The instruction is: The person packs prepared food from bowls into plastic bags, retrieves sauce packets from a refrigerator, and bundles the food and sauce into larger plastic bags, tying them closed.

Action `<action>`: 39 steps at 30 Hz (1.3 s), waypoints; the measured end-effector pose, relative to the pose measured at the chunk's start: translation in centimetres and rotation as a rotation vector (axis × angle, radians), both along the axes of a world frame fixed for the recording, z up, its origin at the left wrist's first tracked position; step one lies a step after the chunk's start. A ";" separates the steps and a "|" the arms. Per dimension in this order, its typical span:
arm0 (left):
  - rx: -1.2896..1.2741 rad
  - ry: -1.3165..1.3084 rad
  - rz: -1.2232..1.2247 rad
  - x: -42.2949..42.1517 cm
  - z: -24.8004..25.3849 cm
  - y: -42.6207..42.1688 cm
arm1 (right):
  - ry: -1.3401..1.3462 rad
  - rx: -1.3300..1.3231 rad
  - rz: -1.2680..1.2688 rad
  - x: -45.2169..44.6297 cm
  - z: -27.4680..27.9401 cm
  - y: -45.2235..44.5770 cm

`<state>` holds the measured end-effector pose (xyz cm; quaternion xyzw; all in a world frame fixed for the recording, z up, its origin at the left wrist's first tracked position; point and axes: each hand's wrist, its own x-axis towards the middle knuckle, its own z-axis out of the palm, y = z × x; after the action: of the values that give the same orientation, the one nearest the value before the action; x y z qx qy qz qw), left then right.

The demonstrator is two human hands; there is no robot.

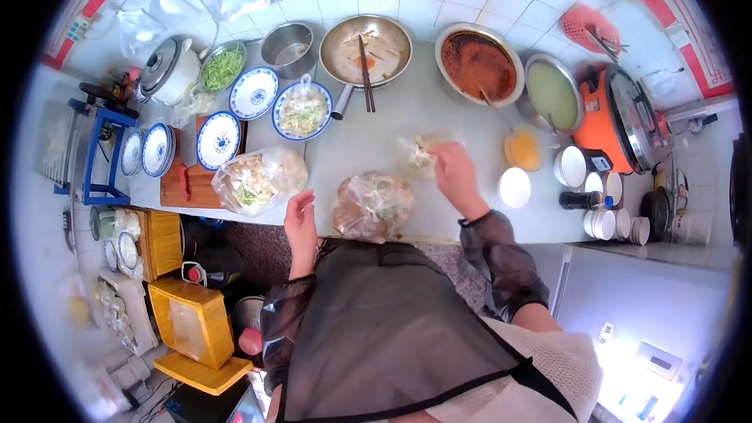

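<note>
My right hand (454,176) is closed on the top of a small clear bag (421,155) with pale food inside, over the middle of the grey counter (352,141). My left hand (300,215) is raised at the counter's front edge, its fingers apart and holding nothing. Between my hands, nearer to me, sits a larger knotted plastic bag (374,205) of food. Left of my left hand lies another clear bag (254,182) with pale and green pieces, partly over the wooden board (176,186).
Behind are a pan (365,47) with chopsticks across it, a bowl of red sauce (479,65) and a pot of greenish liquid (553,94). White bowls (514,187) and an orange cooker (603,127) stand right. Blue-patterned plates (218,141) are left.
</note>
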<state>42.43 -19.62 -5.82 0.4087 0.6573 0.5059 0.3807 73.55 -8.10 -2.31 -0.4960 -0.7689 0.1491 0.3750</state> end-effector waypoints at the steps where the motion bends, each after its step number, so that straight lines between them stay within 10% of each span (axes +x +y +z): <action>1: -0.007 -0.060 0.065 -0.3 -0.5 -0.8 | -0.092 -0.033 0.052 -0.6 -0.8 0.2; 6: -0.090 -0.107 0.179 -0.4 -0.9 -3.6 | 0.056 0.049 0.028 -4.8 1.0 -1.3; 10: -0.083 0.217 -0.219 1.3 -1.3 -2.3 | -0.149 -0.156 0.389 -6.7 -3.3 -4.8; 16: -0.157 0.840 -0.619 5.4 -2.9 -0.9 | -0.062 -0.362 0.062 -6.2 -10.8 -9.5; 39: -0.211 0.132 -0.159 4.6 -10.3 -2.5 | 0.077 -0.410 -0.023 -5.3 -11.9 -7.8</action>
<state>47.03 -22.10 -16.16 0.4498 0.6959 0.3743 0.4164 68.27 -15.88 -14.17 -0.5645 -0.7017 0.3172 0.2971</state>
